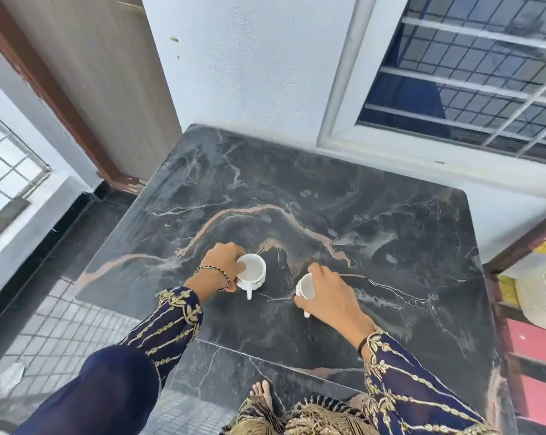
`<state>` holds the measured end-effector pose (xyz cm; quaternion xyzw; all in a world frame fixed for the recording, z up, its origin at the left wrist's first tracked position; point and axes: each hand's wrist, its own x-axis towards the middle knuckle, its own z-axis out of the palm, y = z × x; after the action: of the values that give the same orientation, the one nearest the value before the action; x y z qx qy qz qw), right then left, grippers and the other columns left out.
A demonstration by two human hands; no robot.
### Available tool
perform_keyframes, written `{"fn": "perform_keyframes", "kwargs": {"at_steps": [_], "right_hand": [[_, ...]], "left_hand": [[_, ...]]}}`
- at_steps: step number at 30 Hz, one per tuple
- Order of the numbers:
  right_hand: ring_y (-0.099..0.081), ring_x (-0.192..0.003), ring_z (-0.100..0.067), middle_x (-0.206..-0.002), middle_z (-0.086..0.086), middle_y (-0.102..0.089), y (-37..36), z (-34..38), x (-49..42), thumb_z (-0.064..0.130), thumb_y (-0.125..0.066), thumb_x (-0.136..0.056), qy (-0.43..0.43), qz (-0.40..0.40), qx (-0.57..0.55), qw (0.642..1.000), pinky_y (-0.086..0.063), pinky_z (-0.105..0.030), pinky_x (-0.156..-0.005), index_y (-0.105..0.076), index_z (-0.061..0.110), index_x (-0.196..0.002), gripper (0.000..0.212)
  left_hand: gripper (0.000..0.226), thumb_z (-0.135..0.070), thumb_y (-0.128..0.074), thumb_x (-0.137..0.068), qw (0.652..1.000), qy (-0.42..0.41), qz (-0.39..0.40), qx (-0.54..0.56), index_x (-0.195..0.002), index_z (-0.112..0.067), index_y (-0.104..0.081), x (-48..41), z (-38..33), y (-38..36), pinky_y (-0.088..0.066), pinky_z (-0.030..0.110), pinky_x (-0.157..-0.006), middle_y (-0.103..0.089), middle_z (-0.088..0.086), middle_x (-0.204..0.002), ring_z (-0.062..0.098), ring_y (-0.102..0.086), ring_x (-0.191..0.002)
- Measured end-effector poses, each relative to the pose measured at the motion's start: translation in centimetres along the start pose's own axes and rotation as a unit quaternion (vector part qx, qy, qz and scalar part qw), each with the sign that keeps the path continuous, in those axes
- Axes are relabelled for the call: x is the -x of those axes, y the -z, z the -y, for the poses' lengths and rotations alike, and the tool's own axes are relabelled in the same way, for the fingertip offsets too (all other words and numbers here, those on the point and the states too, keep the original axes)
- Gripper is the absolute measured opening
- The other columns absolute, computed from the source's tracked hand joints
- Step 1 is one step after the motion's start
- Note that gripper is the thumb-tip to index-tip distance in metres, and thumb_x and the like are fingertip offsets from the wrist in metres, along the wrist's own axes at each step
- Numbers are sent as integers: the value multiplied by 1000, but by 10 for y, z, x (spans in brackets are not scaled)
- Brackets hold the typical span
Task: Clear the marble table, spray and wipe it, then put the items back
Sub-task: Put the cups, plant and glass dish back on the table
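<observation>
Two white cups stand on the dark marble table [296, 189], near its front middle. My left hand [221, 265] grips the rim of the left cup [253, 274], whose handle points toward me. My right hand [331, 296] covers and holds the right cup [306, 288], which is mostly hidden under my fingers; only its rim and handle show. Both cups look empty and rest on the marble. The table surface shows pale streaks and small wet-looking spots.
A wall and a barred window [472, 73] run behind the table. A wooden door [86, 76] stands at the back left. Coloured shelves with a white plastic basket [541, 293] are at the right edge. Tiled floor [55, 334] lies to the left; my bare foot [262, 394] is below.
</observation>
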<state>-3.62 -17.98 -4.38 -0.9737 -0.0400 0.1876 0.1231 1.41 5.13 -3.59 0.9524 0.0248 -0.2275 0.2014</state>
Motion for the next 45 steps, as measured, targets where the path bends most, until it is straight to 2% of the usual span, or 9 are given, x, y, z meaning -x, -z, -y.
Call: {"fn": "perform_keyframes", "kwargs": {"at_steps": [2, 4, 6, 9, 15, 21, 35, 41, 45], "right_hand": [[-54, -124, -28, -135, -2, -54, 1, -2, 1, 55, -68, -84, -6, 3, 2, 1000, -50, -44, -89, -42, 17, -133, 67], [-52, -126, -26, -137, 1, -53, 4, -4, 3, 63, -66, -82, -9, 7, -2, 1000, -49, -45, -89, -41, 19, -135, 74], [-51, -126, -24, -136, 2, -53, 8, -5, 5, 73, -62, -80, -10, 5, -10, 1000, -48, -44, -89, -41, 20, -135, 80], [-52, -124, -23, -135, 2, -55, 18, -9, 10, 82, -52, -79, -10, -12, -20, 1000, -48, -43, -90, -42, 20, -136, 85], [-52, -130, -21, -144, 5, -52, 36, -42, 21, 76, -49, -86, -11, -20, -64, 998, -46, -44, -97, -41, 23, -140, 76], [-55, -126, -17, -139, 10, -55, 45, -112, 36, 76, -43, -90, -25, -54, -101, 993, -51, -46, -94, -43, 28, -133, 64], [-66, -102, -9, -120, 12, -65, 47, -439, 127, 55, -57, -95, -140, -101, -208, 963, -56, -38, -81, -57, 28, -127, 42], [-69, -98, -17, -118, 5, -69, 21, -571, 152, 45, -61, -96, -205, -96, -216, 950, -54, -32, -78, -60, 20, -123, 37], [-66, -110, -22, -121, 3, -68, -8, -664, 179, 44, -61, -96, -284, -99, -222, 928, -54, -39, -86, -61, 19, -127, 39]], "left_hand": [[25, -16, -50, -84, 1000, 7, 12, -19, -103, -18, -65, 0, -1, 0, -60, 40, -74, -73, 11, -91, 31, -72, -73], [26, -29, -49, -88, 995, 19, 6, -98, -110, -24, -61, 4, -6, 2, -55, 35, -77, -69, 6, -102, 28, -71, -84], [32, -43, -48, -88, 975, 27, -35, -219, -113, -25, -58, 8, -15, 5, -45, 32, -74, -65, 2, -108, 26, -66, -97], [40, -52, -45, -88, 950, 16, -77, -304, -109, -21, -57, 11, -35, 11, -37, 31, -66, -66, -1, -104, 24, -65, -96], [39, -48, -47, -90, 924, -26, -75, -373, -113, -20, -59, 13, -98, 18, -40, 32, -70, -66, 0, -110, 23, -61, -106], [34, -42, -43, -93, 938, -116, -85, -315, -114, -21, -59, 24, -193, -11, -37, 34, -72, -66, 2, -114, 25, -60, -109], [32, -39, -42, -96, 926, -265, 28, -269, -110, -17, -60, 18, -512, -210, -41, 36, -75, -65, 6, -111, 28, -61, -105], [33, -35, -40, -98, 891, -314, 114, -307, -116, -13, -57, 9, -609, -303, -43, 40, -83, -62, 9, -117, 30, -59, -110], [30, -31, -42, -97, 861, -354, 163, -325, -113, -11, -58, -3, -665, -369, -42, 36, -79, -62, 9, -114, 31, -60, -107]]}}
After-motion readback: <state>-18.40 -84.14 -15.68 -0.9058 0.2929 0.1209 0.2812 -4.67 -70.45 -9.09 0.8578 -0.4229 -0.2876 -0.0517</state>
